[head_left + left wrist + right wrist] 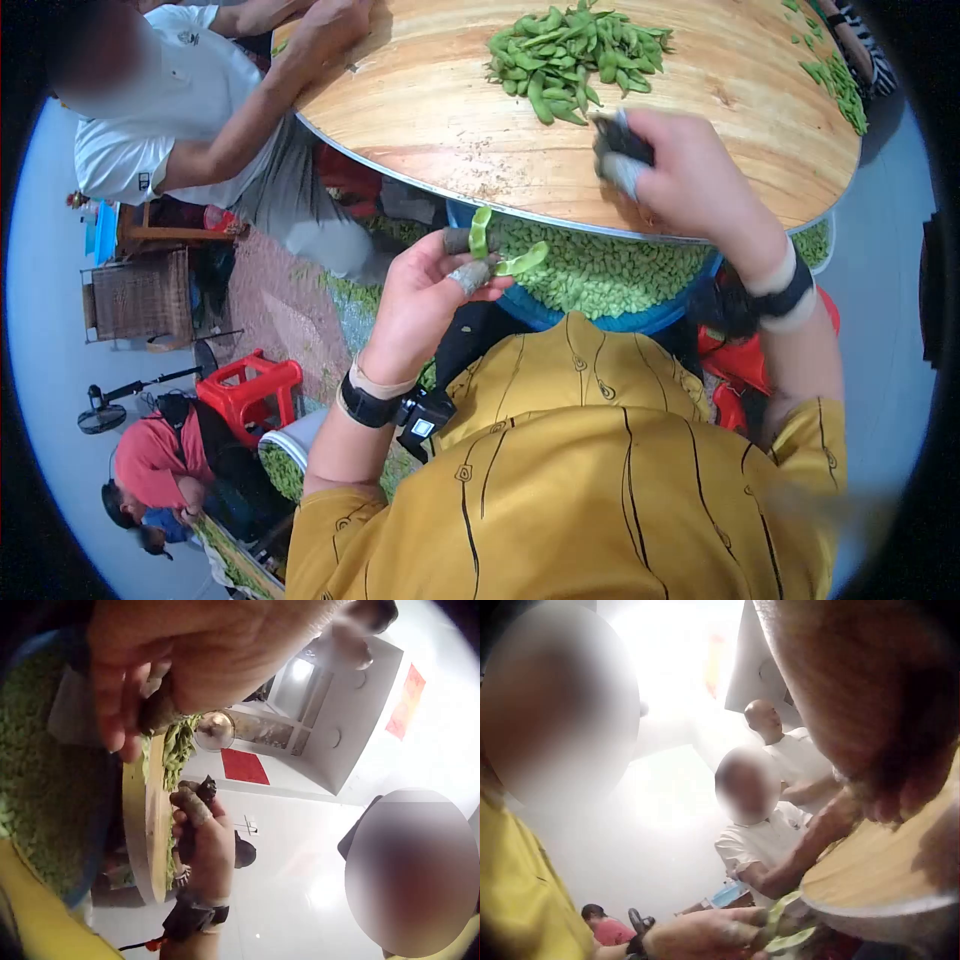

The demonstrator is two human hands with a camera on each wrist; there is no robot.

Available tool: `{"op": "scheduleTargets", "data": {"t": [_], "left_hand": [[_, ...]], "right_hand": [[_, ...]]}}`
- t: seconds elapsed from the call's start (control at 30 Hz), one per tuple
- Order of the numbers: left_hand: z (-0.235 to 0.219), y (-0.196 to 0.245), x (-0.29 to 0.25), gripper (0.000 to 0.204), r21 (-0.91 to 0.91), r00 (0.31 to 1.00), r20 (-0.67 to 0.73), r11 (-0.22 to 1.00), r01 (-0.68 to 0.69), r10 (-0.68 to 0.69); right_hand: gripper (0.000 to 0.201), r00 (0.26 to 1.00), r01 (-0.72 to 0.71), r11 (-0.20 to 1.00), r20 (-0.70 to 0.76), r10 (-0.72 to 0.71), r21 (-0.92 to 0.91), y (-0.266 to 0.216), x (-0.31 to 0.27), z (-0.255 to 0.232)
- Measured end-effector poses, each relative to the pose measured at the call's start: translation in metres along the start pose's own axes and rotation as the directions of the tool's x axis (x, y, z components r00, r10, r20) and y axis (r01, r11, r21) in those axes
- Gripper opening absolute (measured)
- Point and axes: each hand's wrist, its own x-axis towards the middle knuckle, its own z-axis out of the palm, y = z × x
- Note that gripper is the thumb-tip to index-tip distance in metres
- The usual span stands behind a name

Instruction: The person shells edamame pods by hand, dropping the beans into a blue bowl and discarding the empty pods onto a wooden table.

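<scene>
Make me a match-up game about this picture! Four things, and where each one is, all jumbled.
1. heap of green bean pods
2. pale green shelled beans
3. two curved green pod pieces
4. red plastic stool

A. pinched in the left hand
B. standing on the floor
C. lying on the wooden tabletop
D. filling the blue tub

Right pairs: 1-C, 2-D, 3-A, 4-B

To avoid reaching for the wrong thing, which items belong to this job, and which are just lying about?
Part of the job:
green pod pieces in the left hand
pod pile on the table
shelled beans in the blue tub

Apparently just lying about:
red stool
woven chair
black fan
</scene>
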Motion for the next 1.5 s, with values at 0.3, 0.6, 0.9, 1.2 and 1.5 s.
{"op": "scheduleTargets", "data": {"t": [0.3, 0.6, 0.9, 1.2, 1.5], "left_hand": [[-0.063, -0.028, -0.029, 0.023, 0.991, 0.906, 0.132, -0.034, -0.13, 0.403], [0.056, 0.022, 0.031, 0.031, 0.294, 0.948, 0.202, 0.908, -0.299, 0.247], [0.096, 0.027, 0.062, 0.023, 0.033, 0.971, 0.234, 0.998, -0.047, 0.038], [0.096, 0.026, 0.054, 0.02, -0.104, 0.96, 0.245, 0.988, -0.116, 0.139], [0.097, 0.025, 0.05, 0.021, 0.031, 0.954, 0.284, 0.993, -0.111, 0.098]], "right_hand": [[0.028, 0.987, -0.078, 0.989, -0.151, 0.059, -0.125, 0.025, 0.061, 0.017], [0.022, 0.934, -0.239, 0.921, -0.186, 0.304, 0.307, 0.001, -0.006, -0.009], [0.025, 0.954, -0.033, 0.883, -0.248, 0.168, 0.469, -0.006, -0.058, 0.002], [0.02, 0.946, -0.221, 0.645, -0.001, 0.325, 0.732, -0.011, -0.059, -0.005], [0.035, 0.917, -0.379, 0.603, 0.197, 0.347, 0.702, -0.014, -0.068, -0.013]]}}
